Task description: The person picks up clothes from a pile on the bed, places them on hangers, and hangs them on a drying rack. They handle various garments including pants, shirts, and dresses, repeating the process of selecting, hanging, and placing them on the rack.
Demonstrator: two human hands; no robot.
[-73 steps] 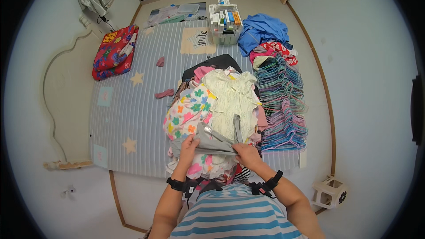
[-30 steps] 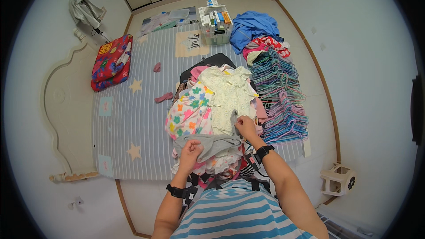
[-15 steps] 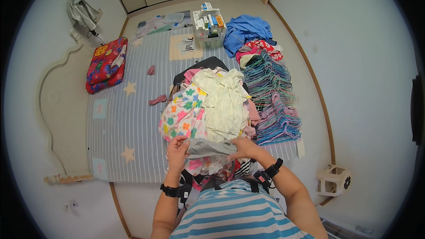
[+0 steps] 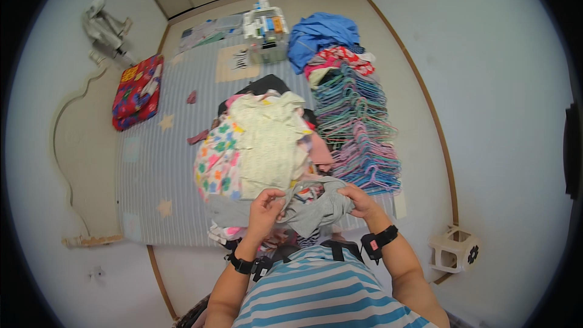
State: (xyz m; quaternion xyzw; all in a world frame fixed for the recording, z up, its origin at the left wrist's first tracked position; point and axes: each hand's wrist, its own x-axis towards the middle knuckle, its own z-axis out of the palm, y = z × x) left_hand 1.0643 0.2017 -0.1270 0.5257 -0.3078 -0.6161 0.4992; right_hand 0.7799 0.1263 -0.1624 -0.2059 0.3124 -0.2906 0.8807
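Observation:
A grey garment (image 4: 316,211), of a kind I cannot make out, is stretched between my hands near the bed's front edge. Its left part (image 4: 228,209) trails over the clothes heap. My left hand (image 4: 267,208) has its fingers closed on the cloth. The garment's other side is gripped by my right hand (image 4: 359,200). Between the hands the fabric gapes, with something colourful showing in the gap. Just beyond lies a pale yellow patterned top (image 4: 270,140) on the heap. A white garment with bright flower prints (image 4: 215,161) is beside it on the left.
Many coloured hangers (image 4: 358,127) lie in a row to the heap's right. Blue cloth (image 4: 322,36) and a box of small packages (image 4: 267,48) are farther back. A folded red blanket (image 4: 138,94) rests by the headboard. A white stool (image 4: 452,249) stands at right.
The grey garment, earlier a narrow band between my hands, is now opened out and hangs lower. Both hands have moved right relative to the heap. The whole view has shifted.

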